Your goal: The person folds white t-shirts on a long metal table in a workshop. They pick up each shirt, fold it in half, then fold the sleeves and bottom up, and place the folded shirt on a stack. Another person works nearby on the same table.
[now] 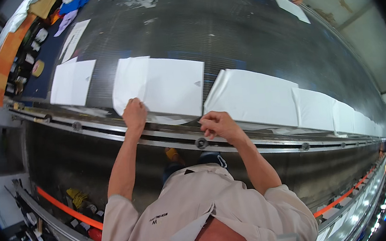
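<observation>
White fabric pieces lie in a row along the near side of a long dark table. My left hand [135,112] rests with curled fingers on the lower left edge of one white fabric piece [175,83], which bears a small grey mark near its right edge. My right hand [218,125] is at the table's near edge, just below the gap between that piece and the white fabric piece to the right [256,93]. Its fingers are bent; whether they pinch something small cannot be told. A smaller white piece [72,83] lies to the left.
A metal rail [178,144] with round knobs runs along the near edge. Across the table, a person's hands hold a white piece [290,6]. Containers, a tape roll [38,68] and coloured cloths [75,3] sit at the left end. Another table with an orange strip [69,209] stands behind me.
</observation>
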`<act>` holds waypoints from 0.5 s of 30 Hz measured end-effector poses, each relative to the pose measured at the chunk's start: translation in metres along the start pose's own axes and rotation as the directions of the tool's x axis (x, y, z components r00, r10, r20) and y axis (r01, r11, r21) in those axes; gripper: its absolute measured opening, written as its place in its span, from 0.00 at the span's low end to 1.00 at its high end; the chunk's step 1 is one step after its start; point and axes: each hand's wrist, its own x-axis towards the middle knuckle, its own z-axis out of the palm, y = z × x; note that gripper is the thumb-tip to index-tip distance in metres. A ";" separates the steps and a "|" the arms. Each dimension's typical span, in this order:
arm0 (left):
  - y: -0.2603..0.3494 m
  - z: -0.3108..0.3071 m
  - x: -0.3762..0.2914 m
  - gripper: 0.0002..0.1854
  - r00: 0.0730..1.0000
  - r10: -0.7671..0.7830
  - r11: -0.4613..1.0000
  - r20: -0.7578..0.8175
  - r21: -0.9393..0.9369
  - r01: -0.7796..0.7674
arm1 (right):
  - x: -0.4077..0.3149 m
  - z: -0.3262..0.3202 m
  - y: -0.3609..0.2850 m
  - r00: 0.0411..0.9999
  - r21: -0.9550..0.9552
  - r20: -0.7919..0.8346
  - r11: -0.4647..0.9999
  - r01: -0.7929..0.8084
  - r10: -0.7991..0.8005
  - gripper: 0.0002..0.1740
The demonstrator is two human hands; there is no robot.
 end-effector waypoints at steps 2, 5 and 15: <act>-0.012 -0.007 0.006 0.09 0.999 -0.044 0.986 0.023 -0.158 0.047 | 0.005 0.003 -0.003 1.000 -0.015 -0.023 1.000 0.006 -0.006 0.20; -0.036 -0.017 0.024 0.10 0.989 -0.149 0.954 0.022 -0.260 0.150 | 0.021 -0.005 -0.008 0.998 0.034 -0.060 0.999 0.034 -0.032 0.19; -0.081 -0.067 0.056 0.09 0.859 -0.308 0.708 0.409 -0.504 0.494 | 0.194 -0.023 -0.076 0.888 -0.295 -0.065 0.858 0.420 -0.456 0.10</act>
